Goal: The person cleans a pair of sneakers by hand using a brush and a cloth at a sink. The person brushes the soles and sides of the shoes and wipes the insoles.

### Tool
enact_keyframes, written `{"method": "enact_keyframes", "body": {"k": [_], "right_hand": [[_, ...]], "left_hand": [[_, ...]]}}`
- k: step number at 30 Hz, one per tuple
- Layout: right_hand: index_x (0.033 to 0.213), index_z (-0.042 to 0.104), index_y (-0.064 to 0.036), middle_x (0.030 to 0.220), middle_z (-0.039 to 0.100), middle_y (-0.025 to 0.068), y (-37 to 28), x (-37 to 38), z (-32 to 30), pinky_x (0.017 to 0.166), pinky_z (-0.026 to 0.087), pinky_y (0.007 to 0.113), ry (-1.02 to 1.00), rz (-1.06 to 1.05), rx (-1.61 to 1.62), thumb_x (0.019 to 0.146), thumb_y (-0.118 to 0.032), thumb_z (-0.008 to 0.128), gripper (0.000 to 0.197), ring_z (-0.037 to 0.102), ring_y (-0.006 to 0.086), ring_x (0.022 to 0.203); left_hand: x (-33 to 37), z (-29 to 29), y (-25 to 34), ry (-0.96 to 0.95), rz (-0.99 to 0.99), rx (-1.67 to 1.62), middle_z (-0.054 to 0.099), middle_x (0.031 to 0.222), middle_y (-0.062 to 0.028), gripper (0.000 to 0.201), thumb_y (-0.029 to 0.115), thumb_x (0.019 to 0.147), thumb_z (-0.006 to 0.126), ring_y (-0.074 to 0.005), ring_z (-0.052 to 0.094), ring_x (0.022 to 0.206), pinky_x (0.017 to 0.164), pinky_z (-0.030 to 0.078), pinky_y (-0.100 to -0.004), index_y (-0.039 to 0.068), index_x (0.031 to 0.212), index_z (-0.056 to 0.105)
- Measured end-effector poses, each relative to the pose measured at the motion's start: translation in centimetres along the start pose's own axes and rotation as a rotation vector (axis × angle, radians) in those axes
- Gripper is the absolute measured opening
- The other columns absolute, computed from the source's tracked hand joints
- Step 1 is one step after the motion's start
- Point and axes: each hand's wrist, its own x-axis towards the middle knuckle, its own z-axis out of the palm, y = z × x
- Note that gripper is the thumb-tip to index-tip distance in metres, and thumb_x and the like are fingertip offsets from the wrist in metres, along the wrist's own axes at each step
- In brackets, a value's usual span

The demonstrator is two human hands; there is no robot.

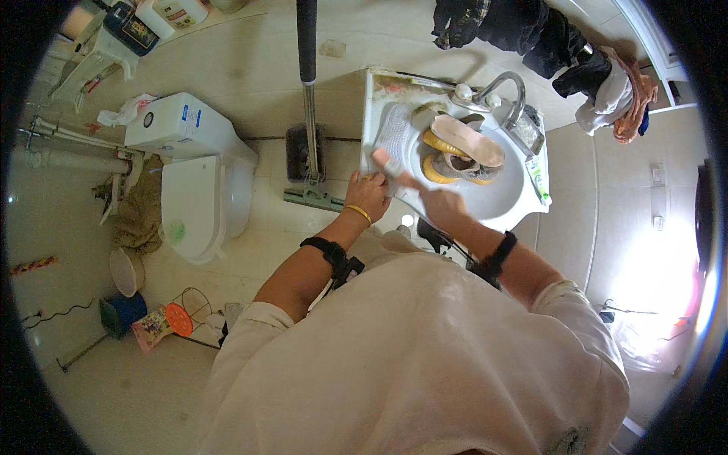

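My left hand [368, 194], a yellow band at its wrist, is at the sink's left front edge. Its fingers are closed over the near end of a pale, textured insole [393, 130] lying on the rim of the white sink [513, 199]. My right hand [444, 209] grips a brush [388, 162], its pinkish head over the insole and close to my left fingers; motion smears its outline. Inside the basin a pair of grey shoes with yellow soles [438, 168] lies tilted, with a beige insole [472, 142] on top.
A curved metal faucet [519, 95] rises behind the basin, near a green-and-white tube [538, 178]. Left of the sink stand a squeegee-headed mop [309, 114], a dark bin [294, 144] and a white toilet [193, 205]. Dark clothes [523, 34] hang at the upper right.
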Motion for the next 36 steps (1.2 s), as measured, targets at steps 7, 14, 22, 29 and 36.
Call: {"method": "enact_keyframes", "body": {"k": [7, 14, 22, 29, 36], "right_hand": [[0.127, 0.043, -0.0260, 0.096, 0.062, 0.0171, 0.6, 6.6, -2.3, 0.077, 0.049, 0.045, -0.309, 0.572, 0.407, 0.091, -0.014, 0.039, 0.038, 0.063, 0.0332, 0.086], [0.133, 0.032, -0.0271, 0.092, 0.063, 0.0207, 0.8, 0.6, 0.1, 0.075, 0.047, 0.047, -0.305, 0.470, 0.518, 0.093, -0.018, 0.037, 0.041, 0.062, 0.0387, 0.082], [0.135, 0.036, -0.0260, 0.109, 0.060, 0.0165, -2.4, -0.9, -0.8, 0.089, 0.043, 0.045, -0.248, 0.355, 0.319, 0.090, -0.019, 0.043, 0.046, 0.057, 0.0341, 0.102], [0.129, 0.035, 0.0026, 0.077, 0.063, 0.0128, 2.1, 10.4, 1.3, 0.051, 0.050, 0.037, -0.274, 0.292, -0.093, 0.086, -0.014, 0.045, 0.047, 0.064, 0.0265, 0.064], [0.132, 0.040, -0.0281, 0.097, 0.061, 0.0196, -1.0, 2.0, 2.7, 0.072, 0.050, 0.044, -0.126, 0.295, 0.244, 0.089, -0.016, 0.042, 0.045, 0.063, 0.0348, 0.083]], "left_hand": [[0.2, 1.7, -0.6, 0.140, 0.041, 0.057, 0.056, 0.107, -0.0055, 0.027, 0.027, 0.079, 0.059, -0.0192, 0.053, 0.103, 0.099, 0.029, -0.0465, 0.008, 0.098, 0.064], [0.7, 1.2, -0.9, 0.109, 0.099, -0.043, 0.057, 0.099, -0.0042, 0.022, 0.027, 0.075, 0.061, -0.0229, 0.054, 0.100, 0.096, 0.031, -0.0495, 0.011, 0.091, 0.064], [0.8, -0.1, -1.1, 0.032, 0.107, 0.024, 0.056, 0.101, -0.0052, 0.024, 0.029, 0.075, 0.061, -0.0232, 0.054, 0.100, 0.096, 0.031, -0.0490, 0.013, 0.092, 0.064], [0.8, 0.3, -1.1, 0.030, 0.101, 0.103, 0.056, 0.106, -0.0049, 0.031, 0.032, 0.079, 0.057, -0.0193, 0.053, 0.107, 0.100, 0.027, -0.0490, 0.010, 0.099, 0.063], [0.5, 0.2, -1.4, -0.012, 0.088, 0.063, 0.055, 0.109, -0.0045, 0.031, 0.033, 0.079, 0.056, -0.0189, 0.053, 0.107, 0.096, 0.028, -0.0483, 0.011, 0.101, 0.062]]}}
